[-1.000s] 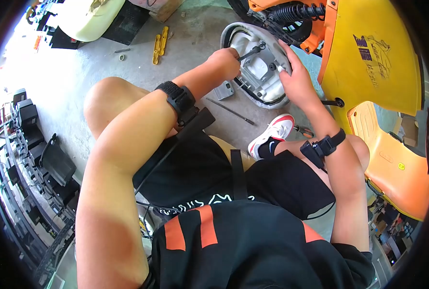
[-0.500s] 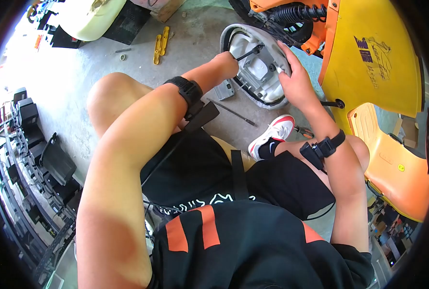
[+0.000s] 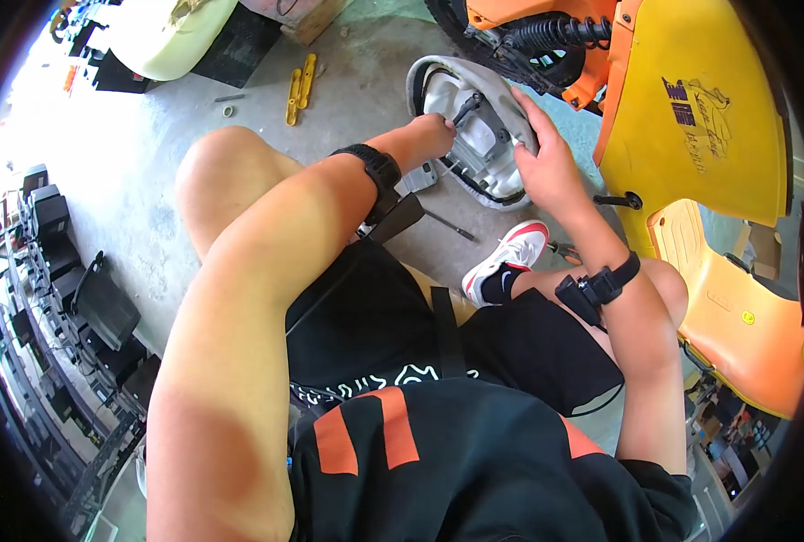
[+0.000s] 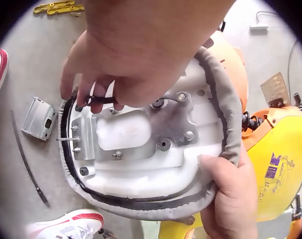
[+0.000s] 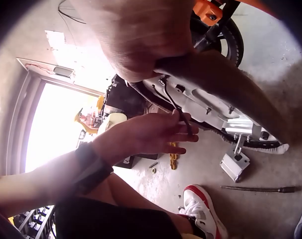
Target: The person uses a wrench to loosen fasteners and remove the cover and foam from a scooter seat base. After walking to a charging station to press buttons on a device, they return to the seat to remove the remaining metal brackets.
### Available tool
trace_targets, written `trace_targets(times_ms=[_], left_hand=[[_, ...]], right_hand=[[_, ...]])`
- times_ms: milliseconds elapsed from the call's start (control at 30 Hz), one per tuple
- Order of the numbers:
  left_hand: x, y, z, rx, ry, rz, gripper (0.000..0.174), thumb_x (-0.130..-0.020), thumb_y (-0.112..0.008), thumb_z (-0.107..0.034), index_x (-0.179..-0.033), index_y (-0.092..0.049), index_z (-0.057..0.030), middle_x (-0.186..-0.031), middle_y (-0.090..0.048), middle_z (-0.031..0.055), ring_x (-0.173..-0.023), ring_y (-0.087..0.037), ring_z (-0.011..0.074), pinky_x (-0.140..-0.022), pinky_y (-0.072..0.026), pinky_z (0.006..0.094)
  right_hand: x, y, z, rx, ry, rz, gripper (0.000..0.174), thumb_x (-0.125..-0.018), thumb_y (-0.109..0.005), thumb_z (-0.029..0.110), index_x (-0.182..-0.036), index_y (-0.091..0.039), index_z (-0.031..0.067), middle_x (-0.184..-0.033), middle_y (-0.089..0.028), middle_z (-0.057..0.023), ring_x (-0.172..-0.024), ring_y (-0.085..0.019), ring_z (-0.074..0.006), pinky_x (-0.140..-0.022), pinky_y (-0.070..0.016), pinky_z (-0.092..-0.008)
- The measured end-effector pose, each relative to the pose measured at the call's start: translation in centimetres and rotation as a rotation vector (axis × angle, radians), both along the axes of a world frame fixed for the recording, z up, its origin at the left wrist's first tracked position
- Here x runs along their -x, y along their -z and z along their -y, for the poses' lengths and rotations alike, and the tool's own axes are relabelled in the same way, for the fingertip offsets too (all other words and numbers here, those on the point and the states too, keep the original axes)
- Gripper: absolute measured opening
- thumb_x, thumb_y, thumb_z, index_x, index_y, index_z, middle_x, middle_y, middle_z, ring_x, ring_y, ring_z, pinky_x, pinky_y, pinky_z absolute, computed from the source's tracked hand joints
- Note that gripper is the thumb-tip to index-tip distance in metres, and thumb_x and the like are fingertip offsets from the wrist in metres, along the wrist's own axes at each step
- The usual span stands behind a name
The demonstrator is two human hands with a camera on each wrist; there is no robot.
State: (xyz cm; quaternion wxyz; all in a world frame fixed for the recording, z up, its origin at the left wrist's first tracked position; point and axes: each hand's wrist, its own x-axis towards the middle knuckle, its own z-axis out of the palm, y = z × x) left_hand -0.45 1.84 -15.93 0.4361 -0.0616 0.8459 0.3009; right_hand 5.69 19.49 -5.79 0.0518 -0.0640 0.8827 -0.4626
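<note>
**Bike seat braced by one edge**

Upside down between both hands, it's gripped at its far rim by the right hand; the left hand clasps a wrench, which could slip if leverage tips the seat.

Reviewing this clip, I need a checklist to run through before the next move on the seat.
1. Seat supported: ok; the right hand grips its edge.
2. Dark tool in hand: ok; the left hand holds it.
3. Tool's far end fully engaged on a fastener: cannot tell.
4. Nuts on the metal plate tight: cannot tell.
5. Floor by the seat free of loose items: not ok; a dark rod and a metal box lie there.
</note>
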Motion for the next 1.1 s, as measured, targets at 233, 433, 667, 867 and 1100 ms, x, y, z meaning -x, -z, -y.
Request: trace_targets(times_ms=[233,433,667,867,1100], left_hand=[[-1.6,-1.6,-1.6,-0.311,-0.128,0.282,0.043,-0.102,-0.028,-0.038,-0.11,-0.059,-0.009,-0.089,-0.067,0.0018,-0.068,-0.057,0.0162,-0.062,-0.0475,0.0322],[-3.1,-6.8,-3.6,-0.579,-0.354,0.394,0.046,-0.101,-0.028,-0.037,-0.094,-0.056,-0.0013,-0.075,-0.058,0.0062,-0.062,-0.053,0.0171,-0.059,-0.0459,0.0314],[-2.2,-8.9,-2.7,-0.589,-0.274,0.34,0.028,-0.092,-0.046,-0.023,-0.077,-0.057,-0.0024,-0.068,-0.053,0.0057,-0.057,-0.046,0.0153,-0.05,-0.0366,0.0321],[-1.6,-9.7,-1.2,-0.584,-0.207,0.301,0.02,-0.088,-0.049,-0.015,-0.083,-0.061,0.0005,-0.072,-0.058,0.0075,-0.056,-0.052,0.0172,-0.051,-0.0388,0.0307],[-1.8,-9.6,-0.6,-0.605,-0.083,0.294,0.017,-0.082,-0.048,-0.008,-0.082,-0.062,0.002,-0.075,-0.059,0.0095,-0.055,-0.053,0.0164,-0.047,-0.0382,0.03]], right_hand=[[0.1,0.4,-0.1,0.007,0.04,-0.011,0.066,-0.076,-0.049,-0.008,-0.14,-0.04,0.0042,-0.136,-0.046,-0.021,-0.129,-0.043,-0.0348,-0.108,-0.0328,-0.036],[0.3,0.0,0.2,-0.007,0.073,0.063,0.067,-0.076,-0.049,-0.007,-0.141,-0.038,0.0046,-0.138,-0.045,-0.021,-0.128,-0.043,-0.0354,-0.107,-0.0332,-0.0362],[0.5,-0.4,1.0,0.01,-0.03,0.068,0.071,-0.073,-0.052,-0.008,-0.142,-0.037,0.0058,-0.139,-0.043,-0.0207,-0.129,-0.043,-0.0349,-0.107,-0.0335,-0.0356],[0.5,-0.8,1.4,0.043,-0.048,0.146,0.076,-0.073,-0.055,-0.006,-0.144,-0.032,0.0073,-0.141,-0.041,-0.0212,-0.131,-0.04,-0.0344,-0.107,-0.0331,-0.0349],[0.6,-0.9,1.0,0.062,-0.144,0.26,0.08,-0.076,-0.06,-0.001,-0.147,-0.025,0.0079,-0.142,-0.037,-0.0231,-0.132,-0.038,-0.0365,-0.108,-0.0324,-0.0364]])
